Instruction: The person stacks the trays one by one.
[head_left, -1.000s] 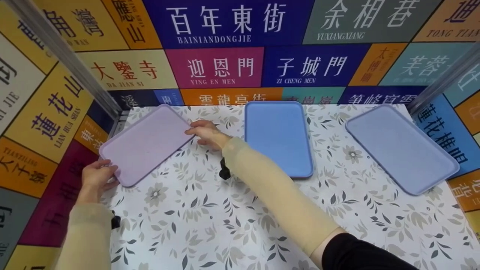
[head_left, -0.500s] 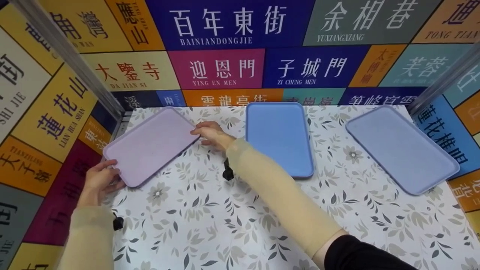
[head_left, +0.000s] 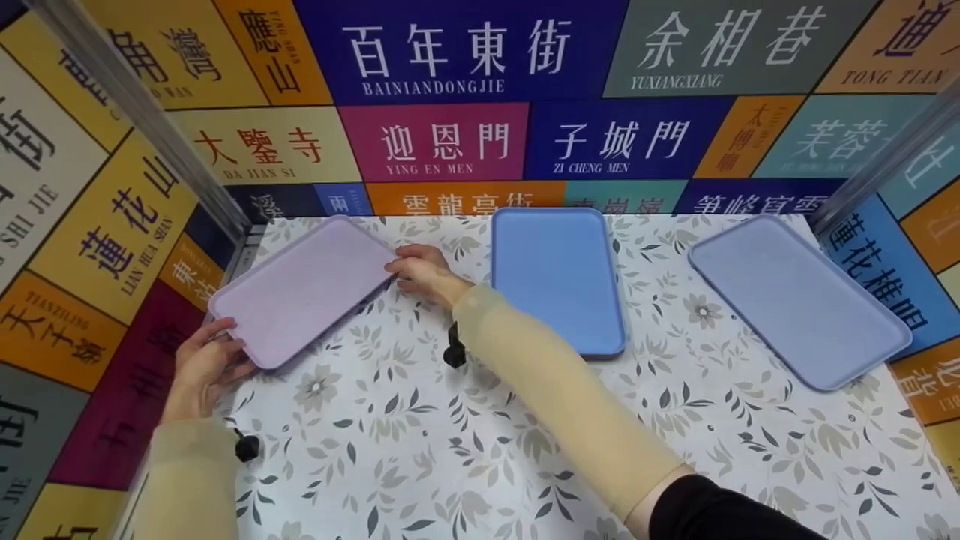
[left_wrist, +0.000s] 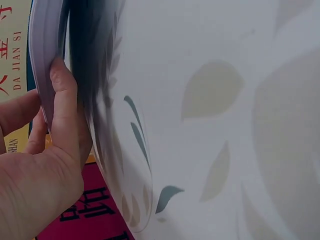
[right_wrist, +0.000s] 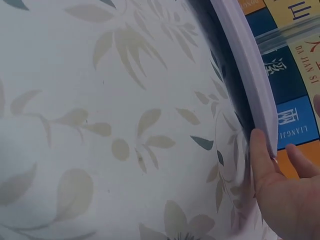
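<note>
A pale pink-lilac rectangular tray (head_left: 304,289) sits slantwise at the back left of the flower-patterned table. My left hand (head_left: 206,369) grips its near left corner. In the left wrist view, the thumb (left_wrist: 20,114) is on one side of the tray's rim (left_wrist: 42,65) and the fingers are on the other. Over at the right corner, my right hand (head_left: 427,271) pinches the tray's edge. The right wrist view has the fingers (right_wrist: 261,150) against that rim (right_wrist: 250,70), close over the table, with a dark shadow beneath it.
A blue tray (head_left: 559,285) lies lengthwise at the back middle, just right of my right hand. To the right, a periwinkle tray (head_left: 802,300) lies at an angle. Colourful sign-patterned walls (head_left: 435,142) enclose the back and sides of the table (head_left: 450,450).
The pink-lilac tray has shifted slightly right and away, with both hands keeping hold of it. The blue and periwinkle trays stay in place while the head view shifts a little.
</note>
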